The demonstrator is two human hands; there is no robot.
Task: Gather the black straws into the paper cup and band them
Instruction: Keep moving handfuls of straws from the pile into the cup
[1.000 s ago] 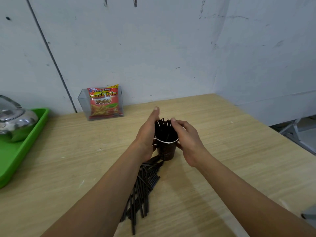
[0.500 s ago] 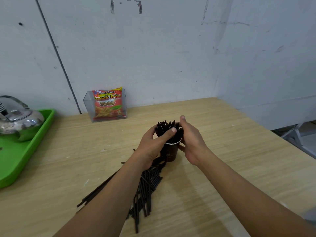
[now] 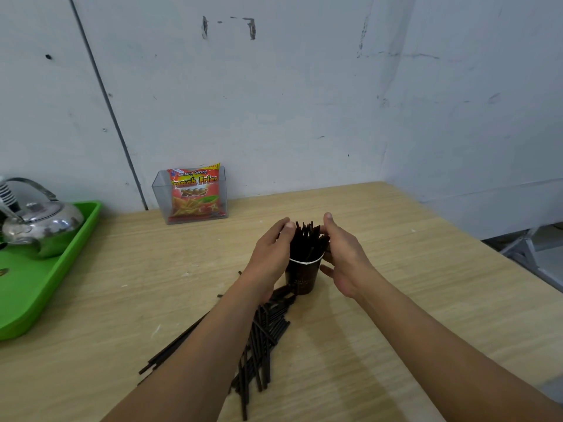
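Since a moment ago the left hand (image 3: 271,254) has slid its thumb off the front; it and the right hand (image 3: 344,257) curl round the black straws (image 3: 306,239) standing in the paper cup (image 3: 301,277) on the table (image 3: 426,284). Loose straws (image 3: 265,339) lie nearer.

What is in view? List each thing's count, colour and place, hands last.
paper cup: one, dark brown, upright mid-table
standing straws: many, black, in the cup
loose straws: many, black, on the table
snack packet: one, red-orange, in the holder
holder: one, clear, by the wall
kettle: one, silver, on the tray
tray: one, green, left edge
table: one, light wood
left hand: one, curved round the standing straws
right hand: one, against their right side
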